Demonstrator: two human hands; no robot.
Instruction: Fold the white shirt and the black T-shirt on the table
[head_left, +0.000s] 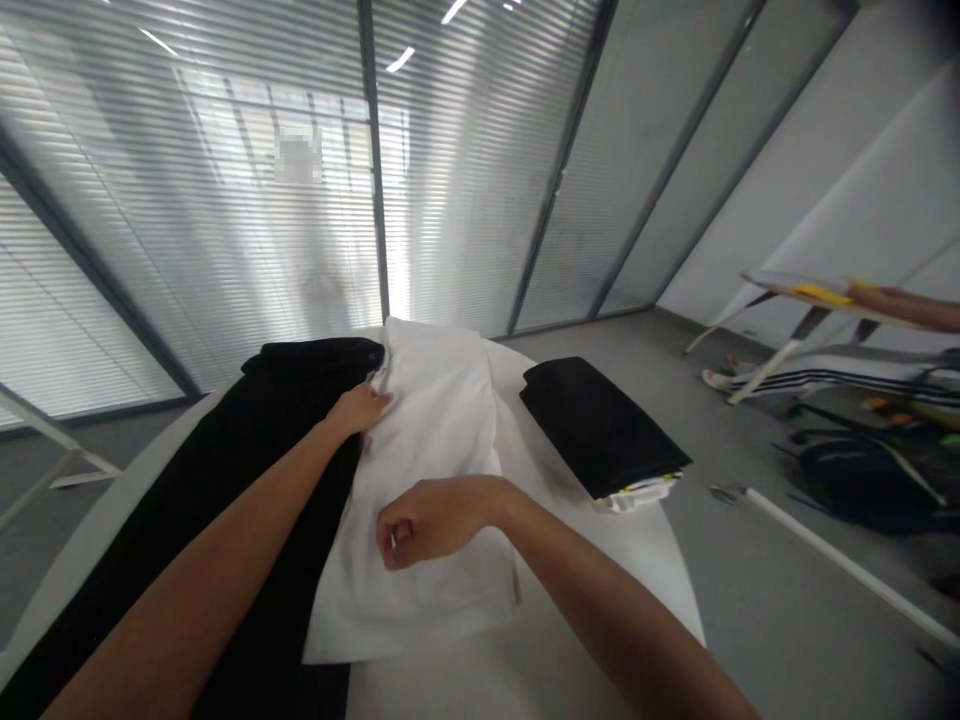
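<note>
A white garment (435,425), folded into a long strip with some wrinkles, lies in front of me on a round white table (600,560). My left hand (364,408) is at its upper left edge, fingers closed on the fabric there. Above the lower half of the white garment is my right hand (439,520), its fingers curled in a loose ring with no object visible in them. Whether that hand touches the fabric, I cannot tell. A long black garment (217,450) spreads along the left side, partly under my left forearm.
On the table's right side sits a stack of folded clothes (600,425), black on top with white and yellow edges below. Glass partitions with blinds (300,230) stand behind. At the far right, another person's arm (911,305) rests by a second table (780,285) with yellow cloth.
</note>
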